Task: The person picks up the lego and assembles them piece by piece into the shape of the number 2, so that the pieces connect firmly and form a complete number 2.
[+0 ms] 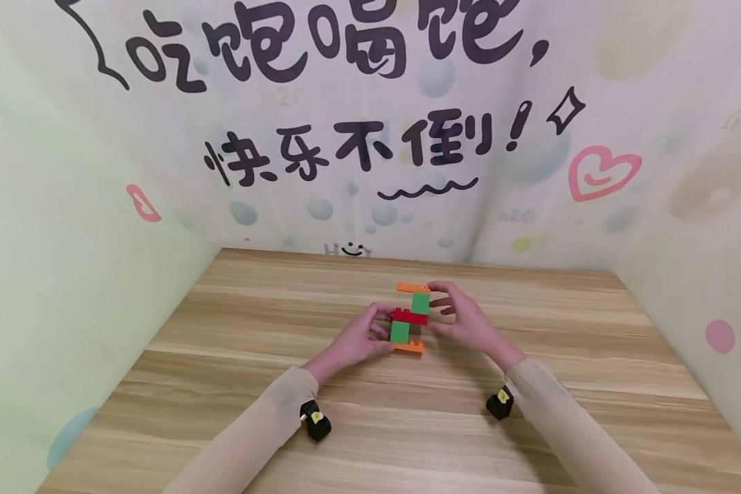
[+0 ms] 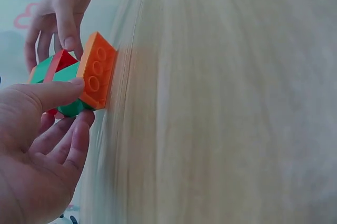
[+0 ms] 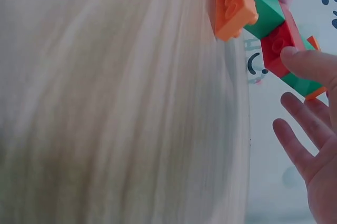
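Note:
A stepped stack of toy building bricks stands on the table between both hands. From the bottom up it has an orange brick (image 1: 409, 348), a green brick (image 1: 400, 332), a red brick (image 1: 410, 316), another green brick (image 1: 420, 303) and an orange brick (image 1: 412, 288) on top. My left hand (image 1: 359, 336) grips the lower part, its thumb by the lower green and orange bricks, fingers round the other side. From the right, my right hand (image 1: 466, 319) holds the upper part, thumb on the red brick (image 3: 276, 45) and forefinger at the top orange brick's end; its other fingers are spread.
The wood-grain table (image 1: 370, 425) reaches back to a white printed cloth (image 1: 358, 226) with black lettering. Pale cloth walls stand at left and right. A small black camera (image 1: 315, 420) is on the left wrist, another camera (image 1: 499, 403) on the right.

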Demonstrator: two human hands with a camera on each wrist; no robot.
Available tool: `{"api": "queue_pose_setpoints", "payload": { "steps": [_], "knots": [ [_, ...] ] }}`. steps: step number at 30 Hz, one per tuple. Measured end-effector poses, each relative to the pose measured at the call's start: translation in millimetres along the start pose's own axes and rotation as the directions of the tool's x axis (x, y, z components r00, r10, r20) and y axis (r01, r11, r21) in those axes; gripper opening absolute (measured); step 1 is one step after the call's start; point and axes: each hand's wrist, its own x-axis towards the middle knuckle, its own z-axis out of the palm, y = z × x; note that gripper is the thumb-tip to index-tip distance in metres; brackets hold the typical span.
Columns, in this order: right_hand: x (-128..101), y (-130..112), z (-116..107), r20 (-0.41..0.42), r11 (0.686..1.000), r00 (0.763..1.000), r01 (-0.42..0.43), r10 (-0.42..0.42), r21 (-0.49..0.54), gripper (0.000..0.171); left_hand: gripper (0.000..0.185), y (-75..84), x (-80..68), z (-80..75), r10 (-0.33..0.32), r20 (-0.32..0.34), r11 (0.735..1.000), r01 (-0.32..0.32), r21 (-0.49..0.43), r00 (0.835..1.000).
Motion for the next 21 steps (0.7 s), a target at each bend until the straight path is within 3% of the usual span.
{"api": "queue_pose_setpoints", "payload": {
  "steps": [11, 21],
  "knots": [
    [-1.3, 4.8, -2.6, 0.064, 0.999, 0.998, -0.013, 0.016, -0.035, 0.074, 0.067, -4.4, -3.0, -3.1, 0.017, 0.038, 0.998, -0.019, 0.052, 0.999],
    [-0.9, 11.9, -0.9, 0.123, 0.996, 0.989, -0.074, 0.079, -0.043, 0.076, 0.065, -2.3, -7.3, -4.3, -0.033, 0.057, 0.997, 0.029, 0.065, 0.998]
  ]
}}
